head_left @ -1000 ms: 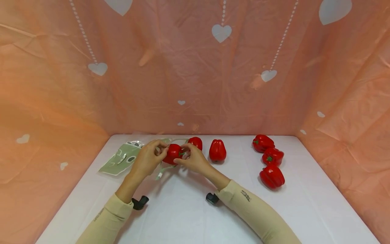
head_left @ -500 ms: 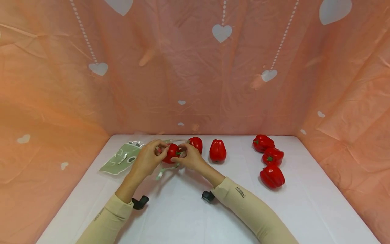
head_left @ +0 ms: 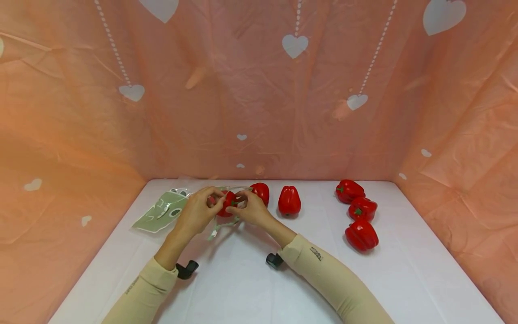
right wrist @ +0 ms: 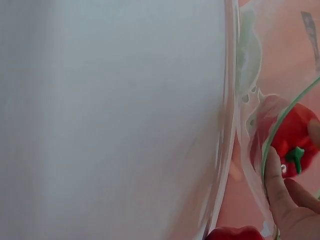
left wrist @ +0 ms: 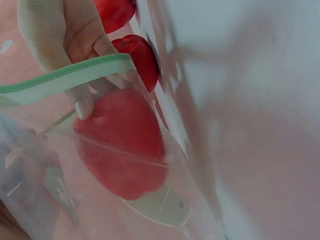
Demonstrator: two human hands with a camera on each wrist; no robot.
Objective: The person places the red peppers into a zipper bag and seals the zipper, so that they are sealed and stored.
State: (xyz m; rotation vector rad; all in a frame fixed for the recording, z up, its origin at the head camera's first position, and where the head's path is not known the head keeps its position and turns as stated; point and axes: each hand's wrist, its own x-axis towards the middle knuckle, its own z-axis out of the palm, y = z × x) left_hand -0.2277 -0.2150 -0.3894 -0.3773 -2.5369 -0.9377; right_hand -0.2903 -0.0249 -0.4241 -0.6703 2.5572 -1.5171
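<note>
A red bell pepper (head_left: 229, 199) with a green stem is partly inside a clear zip bag (left wrist: 60, 77) with a green zip edge and a frog-like print. My right hand (head_left: 254, 209) holds the pepper by its stem end, fingers and thumb at the bag's mouth; in the right wrist view the green stem shows between the fingers. My left hand (head_left: 198, 209) pinches the bag's edge beside the pepper, its fingertips partly hidden. Through the film in the left wrist view, the pepper's body lies below the zip edge.
Two red bell peppers stand just right of the hands, one (head_left: 260, 193) close behind the right hand, another (head_left: 289, 200) farther right. A row of peppers (head_left: 361, 235) lies at the right side of the white table (head_left: 243, 288). Orange cloth (head_left: 259, 112) with hearts surrounds the table.
The right hand has moved slightly left, taking the pepper deeper into the bag. My left hand has stayed nearly in place.
</note>
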